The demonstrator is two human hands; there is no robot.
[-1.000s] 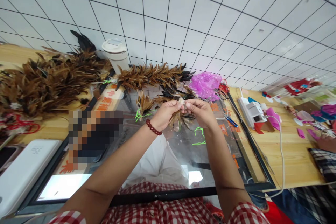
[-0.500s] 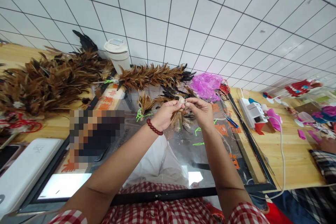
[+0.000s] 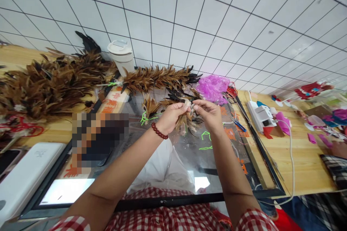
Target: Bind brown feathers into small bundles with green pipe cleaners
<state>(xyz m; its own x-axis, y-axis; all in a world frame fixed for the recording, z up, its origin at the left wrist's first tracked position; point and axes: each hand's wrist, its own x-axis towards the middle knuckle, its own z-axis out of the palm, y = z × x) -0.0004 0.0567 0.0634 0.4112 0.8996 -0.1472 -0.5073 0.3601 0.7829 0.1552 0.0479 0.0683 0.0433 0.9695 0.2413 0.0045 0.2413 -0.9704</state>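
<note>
Over the glass tabletop (image 3: 189, 153), my left hand (image 3: 171, 116) pinches the pale fluffy base of a small feather (image 3: 187, 103) between thumb and fingers. My right hand (image 3: 210, 114) is closed close beside it, its thumb and forefinger pressed together at the same fluff. What exactly lies in the right fingertips is too small to make out. Brown loose feathers (image 3: 187, 124) spread on the glass just below both hands. Behind them lies a heap of dark feathers (image 3: 176, 95), and a brown bundle of feathers (image 3: 149, 105) tied with green string is left of it.
A long brown feather strand (image 3: 154, 78) lies along the wall, beside a white lidded cup (image 3: 121, 56). Purple plastic (image 3: 213, 88), blue-handled snips (image 3: 240, 126) and a power strip (image 3: 256, 115) are to the right. A large feather pile (image 3: 51, 83) and white power bank (image 3: 32, 177) occupy the left.
My right hand has shifted slightly and its wrist has turned, with the fingertips still at the pale fluff. My left hand stays nearly in place.
</note>
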